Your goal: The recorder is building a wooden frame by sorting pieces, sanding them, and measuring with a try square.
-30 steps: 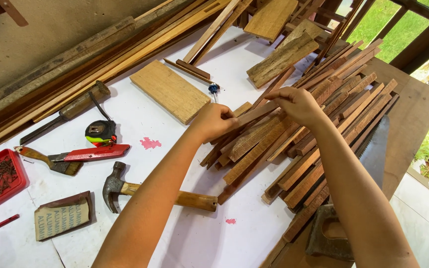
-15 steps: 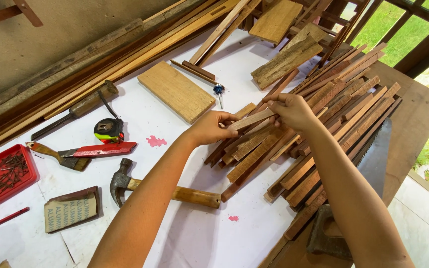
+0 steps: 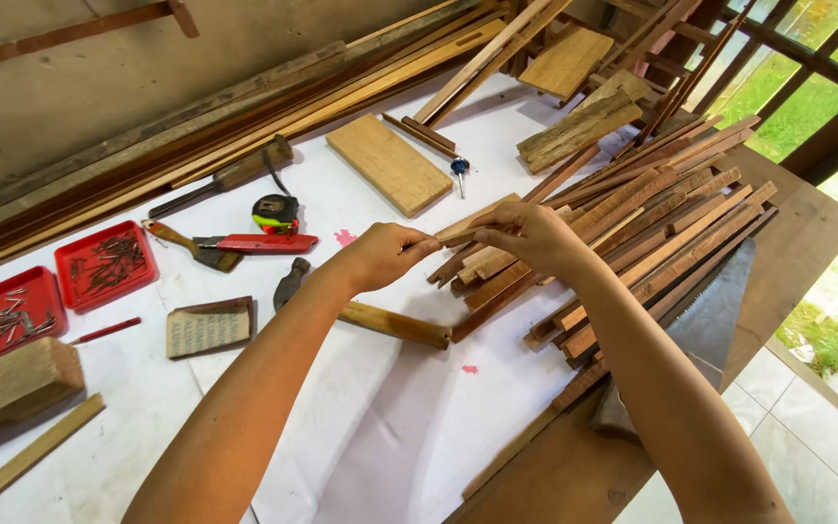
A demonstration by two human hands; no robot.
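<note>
My left hand [image 3: 387, 254] and my right hand [image 3: 526, 233] both grip one short pale wooden strip [image 3: 466, 227], held level just above the near end of a heap of brown wooden slats [image 3: 647, 228]. The left hand pinches the strip's left end, the right hand covers its right part. Below my left forearm lies a hammer [image 3: 380, 315] with a wooden handle on the white table cover [image 3: 390, 427].
A flat board [image 3: 388, 163], a tape measure [image 3: 273, 212], a red-handled knife [image 3: 256, 244], a brush [image 3: 191, 245], two red trays of nails [image 3: 104, 262] and a wood block [image 3: 12, 383] lie about. Long battens [image 3: 244, 126] line the wall. A saw blade [image 3: 710, 320] lies right.
The view has shifted right, so things slide left in frame. My hands came closer together on the strip and lifted it slightly off the heap.
</note>
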